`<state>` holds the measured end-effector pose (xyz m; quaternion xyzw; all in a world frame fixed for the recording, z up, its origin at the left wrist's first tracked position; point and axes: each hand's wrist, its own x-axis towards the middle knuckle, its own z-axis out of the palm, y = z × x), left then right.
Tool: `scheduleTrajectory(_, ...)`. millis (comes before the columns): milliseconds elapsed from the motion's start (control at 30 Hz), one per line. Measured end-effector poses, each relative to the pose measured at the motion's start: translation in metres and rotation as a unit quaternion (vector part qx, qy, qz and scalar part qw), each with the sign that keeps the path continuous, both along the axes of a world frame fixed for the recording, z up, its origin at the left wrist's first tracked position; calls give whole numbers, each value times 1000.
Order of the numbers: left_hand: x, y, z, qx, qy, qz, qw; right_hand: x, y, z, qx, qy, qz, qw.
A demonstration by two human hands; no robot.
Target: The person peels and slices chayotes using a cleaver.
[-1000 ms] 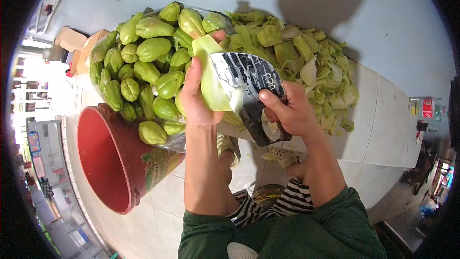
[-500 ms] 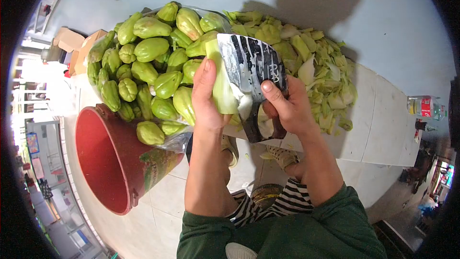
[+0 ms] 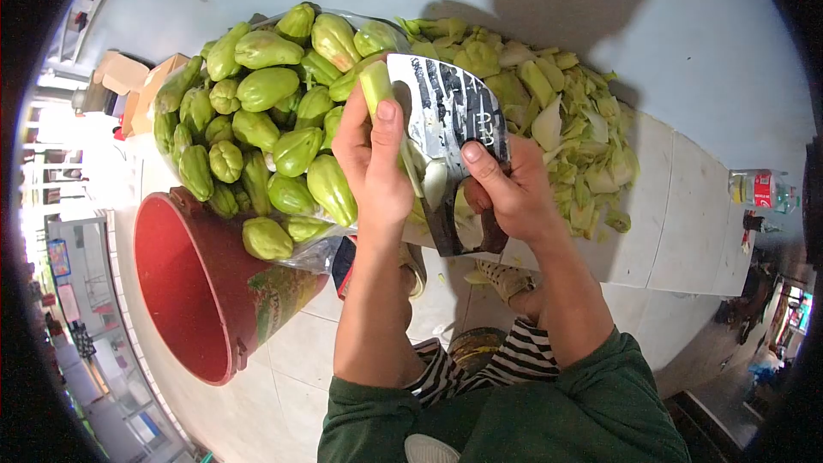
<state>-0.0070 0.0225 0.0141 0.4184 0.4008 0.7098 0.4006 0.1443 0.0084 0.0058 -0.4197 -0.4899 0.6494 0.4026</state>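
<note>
The left hand was clamped on a pale green, smooth-sided piece of chayote, its thumb pressed along the near face and its fingers mostly hidden behind. The right hand was closed around the looped black handle of a broad hand slicer with a black-and-white streaked face, thumb laid on the front. The piece sat between the left hand and the slicer, its lower part against or very near the slicer's left side; the exact contact could not be told. Behind and left of the hands, whole green chayotes lay heaped in a clear plastic bag, and a pile of thin, pale green cut pieces spread to the right on a light tiled surface. A red plastic bucket was beside the bag, and a clear bottle with a red label stood out at the far right.
</note>
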Motion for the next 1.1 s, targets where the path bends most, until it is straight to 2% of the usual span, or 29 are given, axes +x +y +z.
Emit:
scheduleTrajectory(133,-3,3,-6,-28,16,32,999,-2,0,-1,-10,27,34,999)
scheduleTrajectory(200,-6,4,-7,-50,-41,22,998,-2,0,1,-23,53,27,998)
scheduleTrajectory(267,-5,6,-4,-79,-84,31,993,-1,0,7,-94,116,-6,989)
scheduleTrajectory(333,-10,5,2,-86,-305,-82,945,1,1,12,-117,141,-19,983)
scheduleTrajectory(367,-20,6,-6,-64,-333,-136,931,1,2,14,-114,148,-58,981)
scheduleTrajectory(400,-25,5,-7,-63,-333,-135,931,2,3,15,-111,155,-96,977)
scheduleTrajectory(433,-28,4,-7,-51,-346,-173,921,12,6,4,-75,214,-49,973)
scheduleTrajectory(467,-30,3,-6,-40,-358,-210,909,17,6,3,-75,215,-48,973)
scheduleTrajectory(533,-32,2,-4,-46,-386,-199,900,21,6,7,-47,250,-150,955)
scheduleTrajectory(600,-34,1,-4,-5,-401,-235,885,29,10,11,-21,272,-155,949)
scheduleTrajectory(633,-34,1,-4,-5,-401,-234,886,32,17,13,31,69,-206,976)
scheduleTrajectory(667,-34,1,-3,-5,-398,-244,884,33,24,14,82,-138,-248,955)
scheduleTrajectory(700,-33,1,-2,-4,-396,-254,883,33,30,9,246,-315,-238,885)
scheduleTrajectory(800,-30,0,0,-36,-365,-236,900,36,35,-6,240,-374,-265,856)
scheduleTrajectory(833,-29,2,0,-34,-365,-235,900,34,31,-3,239,-305,-277,879)
scheduleTrajectory(967,-21,2,1,-51,-296,-134,944,17,21,4,249,-358,-263,861)
scheduleTrajectory(1033,-18,4,-1,-50,-278,-94,955,4,9,-7,263,-366,-177,875)
scheduleTrajectory(1100,-19,6,-8,-42,-194,34,980,-6,-6,-19,387,-344,-91,851)
